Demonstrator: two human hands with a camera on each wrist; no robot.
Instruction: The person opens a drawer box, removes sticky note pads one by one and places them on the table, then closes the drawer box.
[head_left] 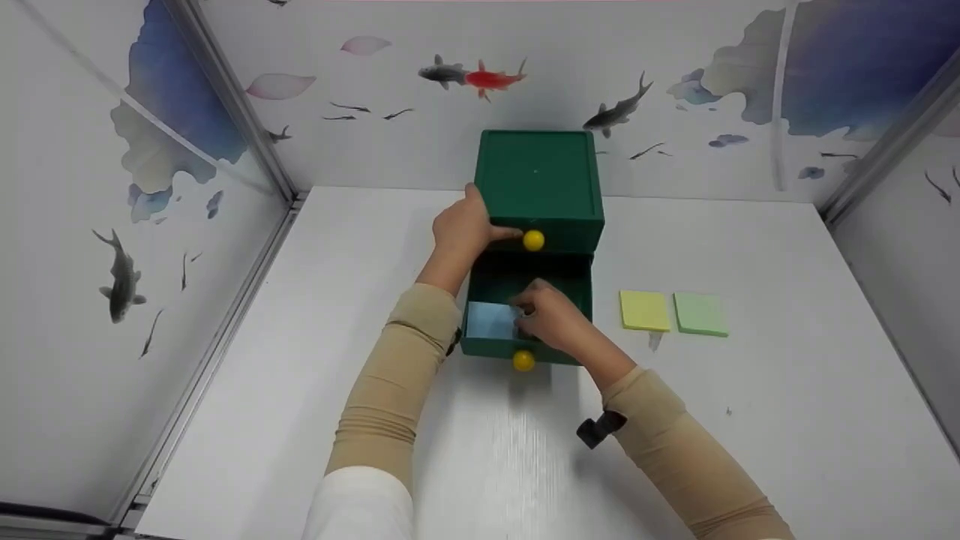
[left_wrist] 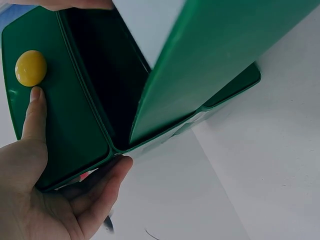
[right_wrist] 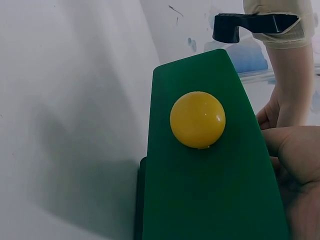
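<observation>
A green two-drawer cabinet (head_left: 536, 176) stands against the back wall, its lower drawer (head_left: 491, 347) pulled out and its upper one closed. My left hand (head_left: 461, 232) grips the cabinet's left side. Its thumb (left_wrist: 35, 117) lies on the upper drawer front, with the tip right at the yellow knob (left_wrist: 31, 68). Inside the lower drawer, a light blue sticky note pad (head_left: 490, 321) lies at the left. My right hand (head_left: 553, 319) reaches in and pinches the pad's right edge with curled fingers. The drawer front hides these fingertips in the right wrist view.
A yellow note pad (head_left: 644, 310) and a light green one (head_left: 700, 313) lie side by side on the white table (head_left: 750, 435), right of the cabinet. Another yellow knob (head_left: 523, 361) sticks out from the lower drawer front. White panels with painted fish enclose the table.
</observation>
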